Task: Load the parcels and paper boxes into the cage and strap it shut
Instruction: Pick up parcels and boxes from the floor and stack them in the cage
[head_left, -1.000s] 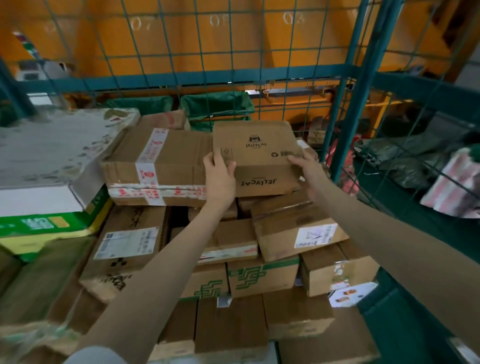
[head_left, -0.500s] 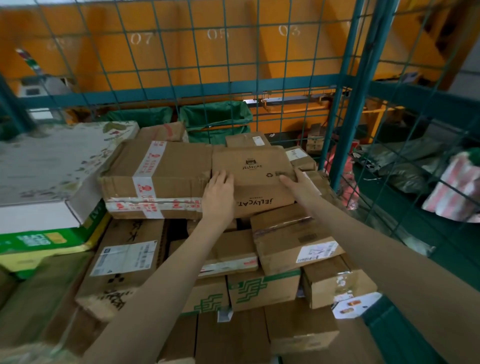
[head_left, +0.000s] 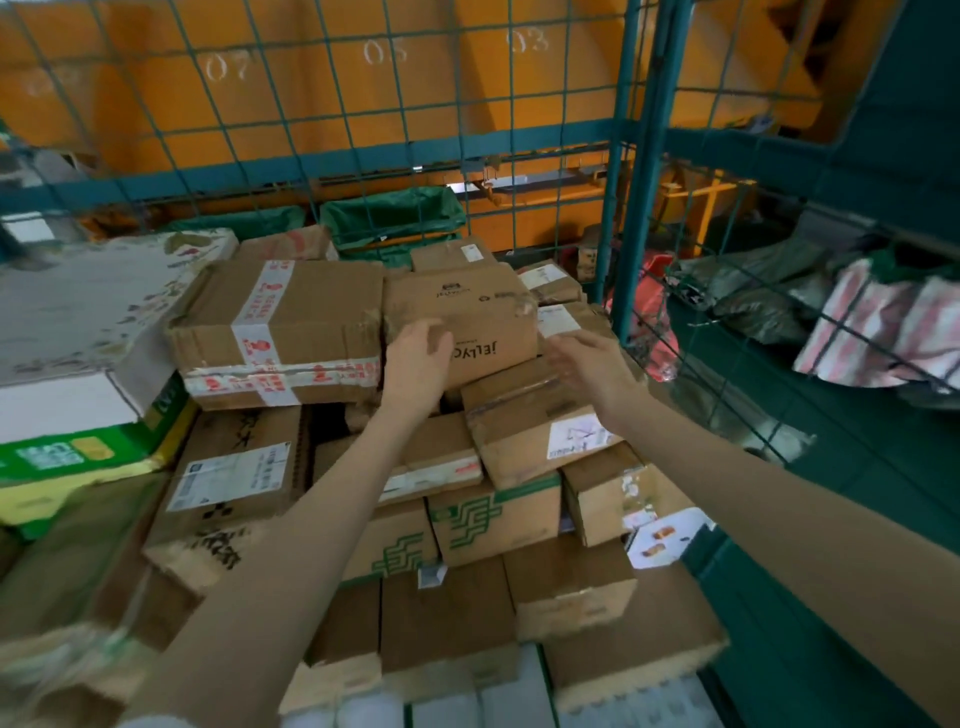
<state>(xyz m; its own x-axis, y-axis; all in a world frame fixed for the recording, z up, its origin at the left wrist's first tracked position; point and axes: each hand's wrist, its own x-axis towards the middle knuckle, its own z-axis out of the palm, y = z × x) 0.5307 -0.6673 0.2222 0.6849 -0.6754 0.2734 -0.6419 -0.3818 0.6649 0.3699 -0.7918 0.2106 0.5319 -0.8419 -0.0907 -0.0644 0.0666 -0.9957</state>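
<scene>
Head view: the Jellycat box (head_left: 467, 306) sits atop the stack (head_left: 493, 519) in the cage (head_left: 641, 208), tight against a taped box (head_left: 280, 332). Its long axis runs left to right, and its lettered front faces me upside down. My left hand (head_left: 415, 364) and right hand (head_left: 592, 364) are apart at its front, fingers loose, gripping nothing. I judge flat-palm nudges would best seat it square on the uneven boxes beneath.

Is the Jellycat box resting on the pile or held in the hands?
Resting on the pile. The Jellycat box sits level beside the taped box; the right hand is off it, the left hand open in front.
</scene>
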